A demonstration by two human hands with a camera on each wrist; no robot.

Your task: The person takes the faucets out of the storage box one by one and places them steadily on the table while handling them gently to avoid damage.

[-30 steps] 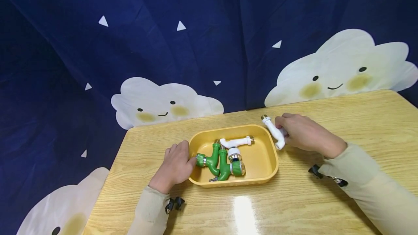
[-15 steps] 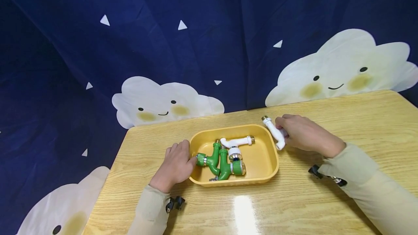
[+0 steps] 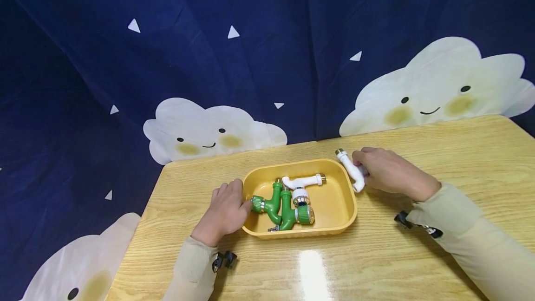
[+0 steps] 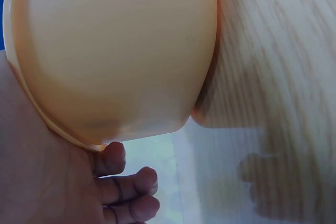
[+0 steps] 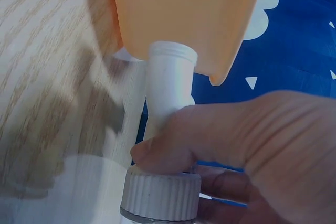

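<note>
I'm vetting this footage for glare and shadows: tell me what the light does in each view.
Head view: white glare patch on the wooden table, nearside of the yellow tray; left wrist view: tray looks pale, a dark hand-like shape on the table, shadow or reflection unclear; right wrist view: soft-edged shadows on the wood, left of the white faucet.

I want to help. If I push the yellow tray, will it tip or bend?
The yellow tray probably won't tip easily: it sits wide and low on the table. It's likely fairly stiff, since its walls stand up without sagging. The two green taps and white tap inside might slide, with bare tray floor beside them.
</note>
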